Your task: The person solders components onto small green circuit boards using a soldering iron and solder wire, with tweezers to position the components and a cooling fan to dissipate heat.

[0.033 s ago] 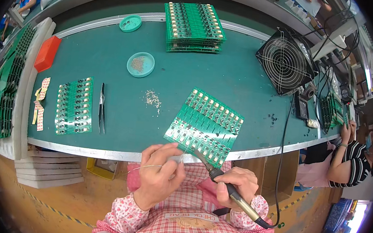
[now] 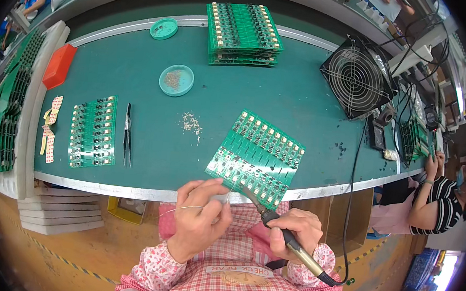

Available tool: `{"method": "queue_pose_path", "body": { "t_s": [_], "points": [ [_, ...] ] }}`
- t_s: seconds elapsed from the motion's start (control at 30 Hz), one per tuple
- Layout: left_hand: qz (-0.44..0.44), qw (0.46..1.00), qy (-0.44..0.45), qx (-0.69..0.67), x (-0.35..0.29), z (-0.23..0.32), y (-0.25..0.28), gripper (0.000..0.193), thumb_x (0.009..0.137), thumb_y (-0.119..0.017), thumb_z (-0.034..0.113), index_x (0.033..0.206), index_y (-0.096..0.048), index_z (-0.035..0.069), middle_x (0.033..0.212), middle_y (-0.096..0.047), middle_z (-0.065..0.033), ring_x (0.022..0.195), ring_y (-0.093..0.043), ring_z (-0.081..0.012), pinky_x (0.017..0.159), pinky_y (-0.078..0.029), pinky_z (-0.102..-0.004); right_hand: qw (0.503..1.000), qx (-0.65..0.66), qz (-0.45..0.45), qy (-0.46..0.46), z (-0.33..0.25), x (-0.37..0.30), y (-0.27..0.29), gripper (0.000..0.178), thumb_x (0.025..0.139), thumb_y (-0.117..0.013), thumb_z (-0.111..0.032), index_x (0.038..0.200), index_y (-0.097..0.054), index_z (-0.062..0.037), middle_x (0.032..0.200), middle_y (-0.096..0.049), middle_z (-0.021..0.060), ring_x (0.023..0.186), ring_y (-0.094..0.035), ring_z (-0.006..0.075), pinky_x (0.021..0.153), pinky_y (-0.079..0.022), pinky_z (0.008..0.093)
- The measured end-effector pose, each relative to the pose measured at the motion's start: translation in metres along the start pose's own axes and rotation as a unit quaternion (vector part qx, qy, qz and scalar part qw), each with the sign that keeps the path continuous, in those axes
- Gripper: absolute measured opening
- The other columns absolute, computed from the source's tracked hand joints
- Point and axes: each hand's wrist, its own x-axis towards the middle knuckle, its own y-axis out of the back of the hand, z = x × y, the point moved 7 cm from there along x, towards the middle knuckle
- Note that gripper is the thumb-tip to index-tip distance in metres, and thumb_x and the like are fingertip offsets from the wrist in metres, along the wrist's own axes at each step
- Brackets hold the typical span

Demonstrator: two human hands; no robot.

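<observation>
A green circuit board panel (image 2: pixel 255 161) lies tilted at the bench's front edge, its near corner jutting over the rim. My right hand (image 2: pixel 299 230) is closed around a soldering iron (image 2: pixel 306 257), whose tip meets the panel's near edge. Pinched in my left hand (image 2: pixel 202 215) is a thin solder wire (image 2: pixel 177 207); its end reaches up to the board close to the iron's tip. To the left, small pale components (image 2: pixel 191 125) lie scattered. Beyond them are black tweezers (image 2: pixel 128 136) and a second circuit board panel (image 2: pixel 93 132).
Farther back stand a round dish of small parts (image 2: pixel 188 88), another dish (image 2: pixel 164 28) and a stack of panels (image 2: pixel 245 33). A black fan (image 2: pixel 355 76) is at right, the iron's cable (image 2: pixel 352 200) below it. Left are a red bin (image 2: pixel 59 67) and racked boards (image 2: pixel 9 104).
</observation>
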Motion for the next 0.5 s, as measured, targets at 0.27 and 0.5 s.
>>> {"method": "queue_pose_path", "body": {
  "t_s": [0.27,0.5],
  "points": [
    [0.000,1.000,-0.003,-0.001,-0.0019,-0.0023,-0.0016,0.012,0.077,-0.069,0.001,0.079,-0.058,0.005,0.100,-0.068,-0.0084,0.104,-0.068,-0.0272,0.094,-0.044,-0.0444,0.999,-0.025,-0.023,0.027,-0.0041,0.0065,-0.0083,0.014,0.082,-0.067,-0.004,0.092,-0.058,-0.0004,0.067,-0.066,0.0077,0.046,-0.056,0.0166,0.043,-0.044,0.0302],
    [-0.001,1.000,0.000,0.002,-0.0004,-0.0019,-0.0017,0.014,0.078,-0.071,0.003,0.080,-0.058,0.005,0.101,-0.067,-0.0083,0.103,-0.068,-0.0270,0.093,-0.043,-0.0441,0.999,-0.041,-0.034,0.001,-0.0051,0.0078,-0.0111,0.019,0.075,-0.073,-0.002,0.093,-0.066,-0.0041,0.066,-0.065,0.0062,0.051,-0.062,0.0191,0.046,-0.048,0.0292]
  ]
}}
